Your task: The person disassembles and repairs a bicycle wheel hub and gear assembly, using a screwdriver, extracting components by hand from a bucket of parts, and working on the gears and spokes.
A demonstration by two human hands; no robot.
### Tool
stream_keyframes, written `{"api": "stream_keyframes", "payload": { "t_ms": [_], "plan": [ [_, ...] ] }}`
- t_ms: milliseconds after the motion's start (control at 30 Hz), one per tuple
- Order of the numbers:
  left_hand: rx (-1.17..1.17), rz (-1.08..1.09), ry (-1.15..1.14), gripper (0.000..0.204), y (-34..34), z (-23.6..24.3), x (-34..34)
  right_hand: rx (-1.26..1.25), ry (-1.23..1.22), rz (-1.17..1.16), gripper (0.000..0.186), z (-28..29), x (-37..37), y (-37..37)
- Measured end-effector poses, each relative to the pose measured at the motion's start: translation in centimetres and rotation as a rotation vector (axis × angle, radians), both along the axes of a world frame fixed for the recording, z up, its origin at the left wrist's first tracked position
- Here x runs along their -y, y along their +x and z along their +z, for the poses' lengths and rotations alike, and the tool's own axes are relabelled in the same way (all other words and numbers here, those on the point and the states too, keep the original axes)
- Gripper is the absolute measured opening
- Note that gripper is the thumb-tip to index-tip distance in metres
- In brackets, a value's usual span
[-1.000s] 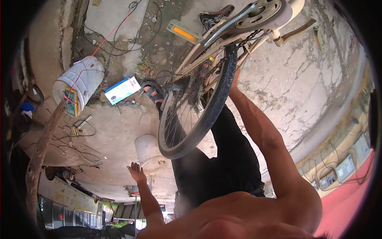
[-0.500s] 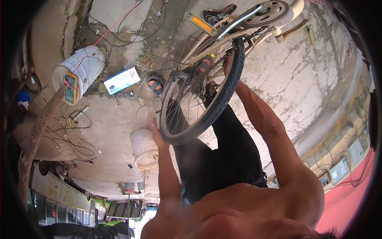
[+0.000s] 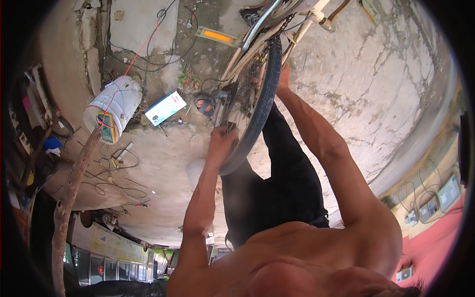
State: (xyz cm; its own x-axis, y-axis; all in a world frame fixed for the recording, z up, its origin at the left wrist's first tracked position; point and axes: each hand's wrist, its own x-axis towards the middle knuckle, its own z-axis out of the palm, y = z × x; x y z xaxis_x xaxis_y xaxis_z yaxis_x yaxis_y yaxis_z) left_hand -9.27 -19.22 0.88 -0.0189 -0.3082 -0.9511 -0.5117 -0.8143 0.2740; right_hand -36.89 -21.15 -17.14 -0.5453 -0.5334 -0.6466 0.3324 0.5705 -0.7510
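Observation:
A bicycle rear wheel (image 3: 271, 84) with a black tyre stands tilted in front of my legs, its spokes partly blurred. My left hand (image 3: 223, 142) is closed around the near left side of the wheel, by a dark part at the rim. On the other side, my right hand (image 3: 283, 81) is against the tyre, its fingers mostly hidden behind it. The chain (image 3: 286, 24) runs from the sprocket area up to the crank. An orange pedal reflector (image 3: 216, 36) sticks out at the left of the pale bicycle frame (image 3: 297, 39).
A white bucket (image 3: 121, 99) lies on its side at the left, with a yellow-green multimeter (image 3: 107, 127) against it. Beside it are a white-blue box (image 3: 165, 108) and a wooden pole (image 3: 74, 190). Cables (image 3: 106, 180) lie on the ground. My sandalled foot (image 3: 204, 105) is beyond the wheel.
My left hand has moved up and right and closed on the wheel's side, where its fingers were outstretched before. The bicycle has shifted left and upward in view, its wheel appearing narrower.

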Motion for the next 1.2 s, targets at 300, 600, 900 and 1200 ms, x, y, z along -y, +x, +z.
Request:
{"api": "stream_keyframes", "payload": {
  "t_ms": [300,600,900,1200],
  "plan": [
    [0.021,-0.095,0.257,0.041,-1.7,-1.4,1.9,-0.368,0.029,0.201,0.015,1.8,1.5,0.9],
    [0.097,-0.093,0.249,0.028,-6.2,0.9,4.0,-0.478,-0.043,0.307,0.013,1.9,1.6,-1.1],
    [0.104,0.110,0.449,0.048,-1.9,-1.4,3.0,-0.419,-0.052,0.356,0.011,2.7,2.0,-0.6],
    [0.210,-0.588,-0.588,0.068,-6.9,-2.7,7.3,-0.412,-0.142,0.284,0.012,1.4,1.9,-0.7]
  ]
}}
